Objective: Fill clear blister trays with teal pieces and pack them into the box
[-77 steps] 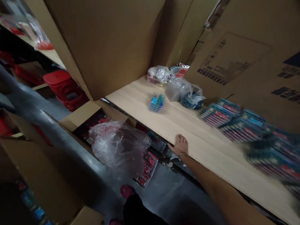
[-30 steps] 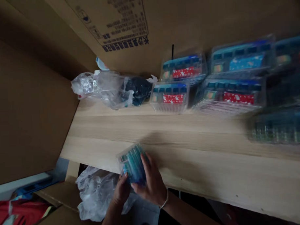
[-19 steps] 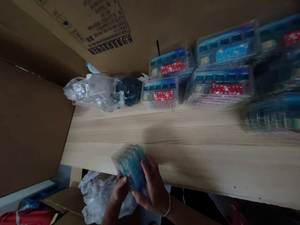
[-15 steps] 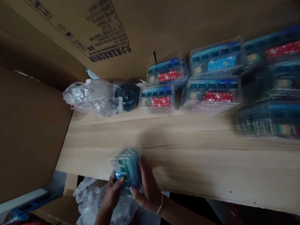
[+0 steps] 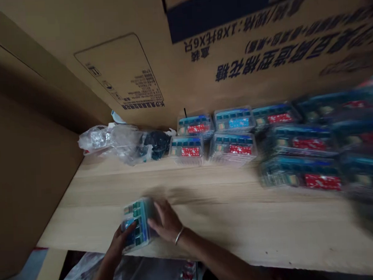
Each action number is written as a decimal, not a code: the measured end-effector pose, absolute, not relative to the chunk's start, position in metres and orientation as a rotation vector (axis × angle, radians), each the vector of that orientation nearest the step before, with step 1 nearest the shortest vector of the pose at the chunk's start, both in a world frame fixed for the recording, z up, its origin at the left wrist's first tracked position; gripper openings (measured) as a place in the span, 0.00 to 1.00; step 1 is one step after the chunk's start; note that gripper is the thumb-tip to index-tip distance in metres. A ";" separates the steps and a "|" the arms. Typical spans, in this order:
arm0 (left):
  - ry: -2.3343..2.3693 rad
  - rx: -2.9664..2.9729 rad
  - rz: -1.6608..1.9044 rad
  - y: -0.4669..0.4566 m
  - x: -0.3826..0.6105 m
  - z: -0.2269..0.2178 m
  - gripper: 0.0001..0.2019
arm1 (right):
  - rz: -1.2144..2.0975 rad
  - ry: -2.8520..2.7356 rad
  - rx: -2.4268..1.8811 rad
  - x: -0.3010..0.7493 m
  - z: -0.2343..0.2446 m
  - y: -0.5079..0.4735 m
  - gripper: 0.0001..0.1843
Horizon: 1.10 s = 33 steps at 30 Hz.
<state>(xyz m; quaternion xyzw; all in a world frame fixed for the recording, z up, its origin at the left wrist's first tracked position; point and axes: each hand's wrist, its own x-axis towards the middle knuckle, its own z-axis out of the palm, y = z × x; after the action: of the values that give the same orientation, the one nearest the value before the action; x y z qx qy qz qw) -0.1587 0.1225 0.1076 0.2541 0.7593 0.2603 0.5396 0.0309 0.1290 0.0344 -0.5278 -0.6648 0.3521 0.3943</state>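
A stack of clear plastic boxes (image 5: 137, 213), with teal and blue compartments inside, is near the front edge of the wooden table, its top face turned toward me. My left hand (image 5: 118, 242) grips its lower left side, thumb over the top face. Against its right side is my right hand (image 5: 167, 222), thumb and fingers around the blurred edges of the stack. A bracelet circles the right wrist. The fingers behind and under the stack are hidden.
More stacks of similar boxes with red or blue dotted labels (image 5: 189, 151) line the back and right of the table (image 5: 182, 185). Crumpled clear plastic bags (image 5: 113, 140) and a dark bundle (image 5: 157, 144) lie at back left. Large cardboard (image 5: 184, 83) walls the back and left.
Both hands have moved left with the stack of boxes, which is now turned with its top face more toward me. The camera view has shifted, showing more of the cardboard.
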 end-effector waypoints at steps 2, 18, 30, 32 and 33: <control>1.832 0.631 0.614 0.125 -0.163 0.105 0.36 | 0.639 -1.744 -1.445 0.086 0.062 0.166 0.29; 1.598 0.706 0.726 0.235 0.071 0.131 0.47 | 0.319 -2.130 -1.957 0.246 0.137 0.288 0.25; 1.532 0.636 0.545 0.308 0.044 0.107 0.26 | 0.832 -2.230 -1.963 0.246 0.147 0.292 0.30; 1.527 0.625 0.511 0.312 0.036 0.107 0.22 | 0.919 -2.206 -1.956 0.241 0.144 0.289 0.30; 1.523 0.620 0.505 0.313 0.034 0.107 0.21 | 0.956 -2.187 -1.957 0.238 0.143 0.287 0.30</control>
<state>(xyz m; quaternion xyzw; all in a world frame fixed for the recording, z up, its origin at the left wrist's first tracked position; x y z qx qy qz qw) 0.0341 0.3126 0.1074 0.2734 0.6709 0.2224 0.6524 0.2375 0.2866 0.1426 -0.6338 -0.7083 0.3096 0.0273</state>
